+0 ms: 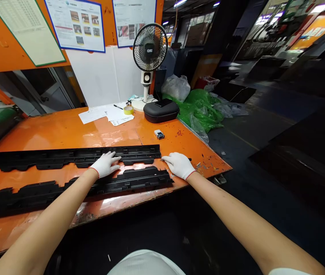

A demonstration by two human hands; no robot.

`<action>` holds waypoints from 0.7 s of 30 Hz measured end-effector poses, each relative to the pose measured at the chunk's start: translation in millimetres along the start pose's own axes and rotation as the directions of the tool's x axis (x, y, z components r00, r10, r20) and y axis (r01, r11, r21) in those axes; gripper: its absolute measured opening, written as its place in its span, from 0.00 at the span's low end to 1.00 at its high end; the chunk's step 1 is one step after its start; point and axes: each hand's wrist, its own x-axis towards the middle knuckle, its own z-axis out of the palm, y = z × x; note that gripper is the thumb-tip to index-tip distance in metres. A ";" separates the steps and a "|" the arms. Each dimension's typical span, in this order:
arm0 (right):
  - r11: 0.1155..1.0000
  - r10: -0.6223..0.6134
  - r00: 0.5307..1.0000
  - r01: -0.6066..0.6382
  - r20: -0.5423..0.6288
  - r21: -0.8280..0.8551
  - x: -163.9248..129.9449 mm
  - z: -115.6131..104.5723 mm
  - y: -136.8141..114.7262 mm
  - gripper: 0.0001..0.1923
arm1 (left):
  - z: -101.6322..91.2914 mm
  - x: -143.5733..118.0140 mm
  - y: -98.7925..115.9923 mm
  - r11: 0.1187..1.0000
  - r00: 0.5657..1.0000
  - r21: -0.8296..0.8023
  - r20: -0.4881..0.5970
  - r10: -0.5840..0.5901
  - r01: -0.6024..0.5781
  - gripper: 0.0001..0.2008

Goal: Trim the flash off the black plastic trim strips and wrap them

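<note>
Head view: my left hand (105, 164) lies flat on the far trim strip (71, 156), fingers spread and released, pressing not gripping. My right hand (179, 165) sits at that strip's right end, just beside its tip, fingers loosely curled on the bench; can't tell if it pinches anything, maybe a thin black piece poking out toward the bench edge.

Far trim strip runs across the orange bench (65, 130). A second black strip (94, 187) lies parallel on the near side of it, untouched.

Progress, my read: work is on the far strip's right end; near strip looks not yet handled. No way to tell what's finished on either.

Surface: glossy, scuffed, small chips and debris right of the far strip's end. Beyond the strip: small blue-grey block (159, 134), black case (160, 111), tape roll (128, 110), papers (106, 114), desk fan (150, 49). Green plastic bags (201, 109) past the bench corner. Posters on the orange wall; dim factory floor off right.
</note>
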 end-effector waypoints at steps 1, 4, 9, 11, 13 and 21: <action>1.000 0.014 1.000 -0.014 -0.013 0.002 -1.8 0.7 0.1 0.23 | -0.6 -7.9 -0.7 0.999 1.000 -0.046 -0.019 -0.010 0.009 0.29; 0.989 0.147 0.988 -0.147 -0.044 0.014 -6.0 4.2 0.1 0.24 | 3.5 -49.0 -0.8 0.987 0.993 -0.162 -0.117 -0.034 0.015 0.30; 0.902 0.430 0.901 -0.427 -0.050 0.069 5.8 4.5 -3.3 0.25 | 38.1 -133.4 6.3 0.991 0.962 -0.048 -0.236 -0.136 0.129 0.39; 0.837 0.530 0.848 -0.527 0.018 0.145 25.3 0.1 -4.0 0.28 | 57.1 -149.6 8.0 0.983 0.931 -0.002 -0.321 -0.173 0.181 0.39; 0.758 0.608 0.787 -0.615 0.103 0.217 54.6 -5.7 -3.6 0.31 | 72.9 -152.6 7.1 0.976 0.891 -0.009 -0.406 -0.204 0.219 0.33; 0.787 0.575 0.803 -0.595 0.157 0.163 163.7 -26.2 -30.1 0.44 | 87.6 -142.0 -9.1 0.970 0.873 -0.111 -0.422 -0.244 0.218 0.26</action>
